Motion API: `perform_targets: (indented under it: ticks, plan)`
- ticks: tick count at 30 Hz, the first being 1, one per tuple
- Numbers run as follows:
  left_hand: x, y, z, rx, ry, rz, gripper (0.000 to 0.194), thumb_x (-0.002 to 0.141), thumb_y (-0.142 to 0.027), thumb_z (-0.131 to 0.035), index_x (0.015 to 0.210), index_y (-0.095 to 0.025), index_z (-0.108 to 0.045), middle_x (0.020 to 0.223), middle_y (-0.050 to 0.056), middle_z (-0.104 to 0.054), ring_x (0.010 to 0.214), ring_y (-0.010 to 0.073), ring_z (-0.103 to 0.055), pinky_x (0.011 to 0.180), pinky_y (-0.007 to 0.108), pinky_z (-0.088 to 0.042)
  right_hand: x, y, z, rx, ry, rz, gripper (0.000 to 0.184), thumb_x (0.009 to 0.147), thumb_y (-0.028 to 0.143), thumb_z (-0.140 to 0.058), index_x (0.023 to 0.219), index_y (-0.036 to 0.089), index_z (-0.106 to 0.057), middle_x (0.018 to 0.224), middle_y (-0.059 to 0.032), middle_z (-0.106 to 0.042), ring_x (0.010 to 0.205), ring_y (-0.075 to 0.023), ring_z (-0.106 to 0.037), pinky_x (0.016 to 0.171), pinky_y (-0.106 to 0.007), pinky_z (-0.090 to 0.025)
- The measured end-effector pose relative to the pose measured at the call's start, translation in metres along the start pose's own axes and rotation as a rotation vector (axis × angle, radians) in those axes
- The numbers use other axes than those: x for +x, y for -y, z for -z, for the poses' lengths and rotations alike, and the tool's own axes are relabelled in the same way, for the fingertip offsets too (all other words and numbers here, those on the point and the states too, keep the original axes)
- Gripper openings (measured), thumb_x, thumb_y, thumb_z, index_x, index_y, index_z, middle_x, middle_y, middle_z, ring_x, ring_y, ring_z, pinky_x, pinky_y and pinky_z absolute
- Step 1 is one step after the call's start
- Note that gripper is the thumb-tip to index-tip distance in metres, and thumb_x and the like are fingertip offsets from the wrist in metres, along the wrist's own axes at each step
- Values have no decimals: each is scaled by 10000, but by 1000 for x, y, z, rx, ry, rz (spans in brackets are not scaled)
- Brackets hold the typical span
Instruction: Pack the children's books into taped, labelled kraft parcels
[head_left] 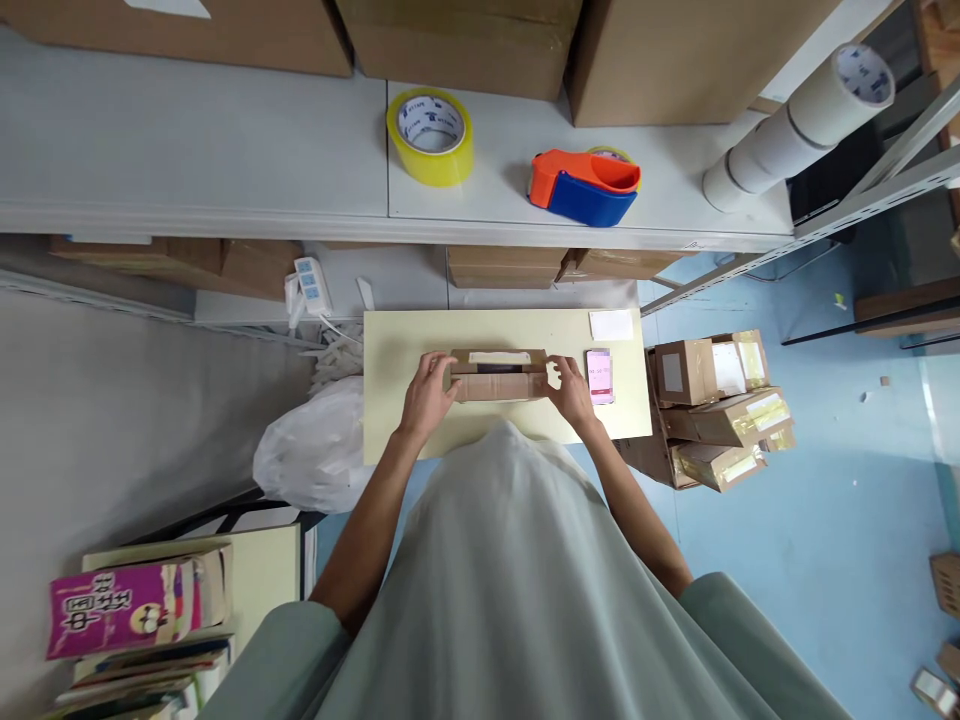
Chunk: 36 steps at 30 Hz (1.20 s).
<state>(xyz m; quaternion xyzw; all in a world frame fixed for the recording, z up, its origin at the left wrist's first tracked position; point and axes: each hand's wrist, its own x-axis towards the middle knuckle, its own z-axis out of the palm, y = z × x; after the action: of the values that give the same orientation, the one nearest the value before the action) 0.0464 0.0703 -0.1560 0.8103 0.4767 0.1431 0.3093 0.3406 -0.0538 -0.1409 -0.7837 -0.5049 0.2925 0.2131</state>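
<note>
A small long cardboard box [499, 386] lies on the pale yellow table [397, 420] in front of me. Its top flaps do not quite meet, and a dark strip shows between them. At the box's left end is my left hand [429, 394], thumb and fingers curled around the edge. My right hand [571, 392] grips the opposite end, its thumb and forefinger bent against the cardboard. Just right of that hand lies a phone [599, 377] with a pink screen. A white paper slip [611, 325] rests above the phone.
On the shelf [285, 150] ahead sit yellow tape [431, 135], an orange-and-blue tape dispenser [585, 187], stacked white rolls [799, 125] and large cartons [457, 45]. Taped boxes [720, 410] are piled right of the table. A white plastic bag [315, 445] bulges at left, near books [124, 610].
</note>
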Motion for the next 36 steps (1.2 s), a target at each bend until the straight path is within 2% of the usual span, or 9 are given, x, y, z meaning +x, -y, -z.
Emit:
perform_targets:
  ticks: [3,8,12,16,20,23,27,31,36]
  plan:
    - [-9,1,-8,-29,16,53,154,976,-240,-701,1129,-237,-719,1352,110,-651,1189,272,-721,1073,402,-584,-8,-6,-7,74,42,-14,319,997,279,-616,1311,264,-669,1345,-112,-687,1103,-265,-760,946,-444,-655]
    - [-22,-8,-16,-122,-56,176,135,994,-274,-654,1092,-225,-732,1327,103,-717,961,212,-778,995,370,-614,-18,-8,-14,269,6,-77,279,1007,281,-590,1261,231,-696,1294,-106,-763,1032,-215,-794,911,-406,-677]
    - [-31,-18,-18,-119,-73,184,167,1004,-297,-640,1117,-236,-746,1368,105,-733,991,229,-792,1007,394,-616,-26,-14,-10,335,8,-125,274,972,306,-637,1221,237,-729,1227,-94,-800,1049,-232,-806,912,-410,-680]
    - [-34,-30,-28,-55,-4,210,221,1019,-245,-606,1184,-252,-753,1395,88,-755,1065,259,-794,1014,401,-607,-29,-25,-10,380,-13,-184,281,941,342,-667,1190,233,-739,1209,-91,-803,1012,-230,-806,876,-386,-676]
    - [-27,-37,-38,43,39,265,258,1016,-210,-589,1200,-257,-764,1361,87,-781,1047,305,-803,942,434,-617,-21,-31,-17,411,-81,-217,325,963,499,-660,1108,218,-734,1242,-113,-768,955,-213,-790,851,-361,-661]
    - [-23,-36,-40,79,12,278,223,1007,-242,-624,1163,-267,-782,1251,84,-823,971,302,-811,899,426,-623,-15,-33,-21,399,-111,-200,444,977,621,-623,1084,204,-731,1192,-124,-749,909,-210,-773,830,-352,-651]
    - [-23,-30,-37,64,-14,274,169,1001,-306,-663,1119,-286,-783,1168,68,-844,957,298,-815,885,415,-634,-15,-37,-24,401,-93,-159,461,990,643,-609,1094,211,-732,1203,-116,-729,908,-202,-761,853,-356,-652]
    - [-24,-30,-34,10,-28,238,198,998,-283,-634,1135,-261,-775,1313,96,-799,1080,294,-803,965,428,-640,-22,-39,-23,368,-80,-73,454,1035,612,-553,1160,211,-725,1248,-119,-703,894,-193,-756,829,-353,-660]
    - [-18,-42,-21,10,-75,183,305,954,-223,-607,1197,-245,-789,1477,112,-711,1237,343,-759,1025,493,-645,-25,-26,-9,133,-76,26,398,1082,535,-510,1193,229,-740,1255,-128,-670,940,-234,-752,818,-388,-658]
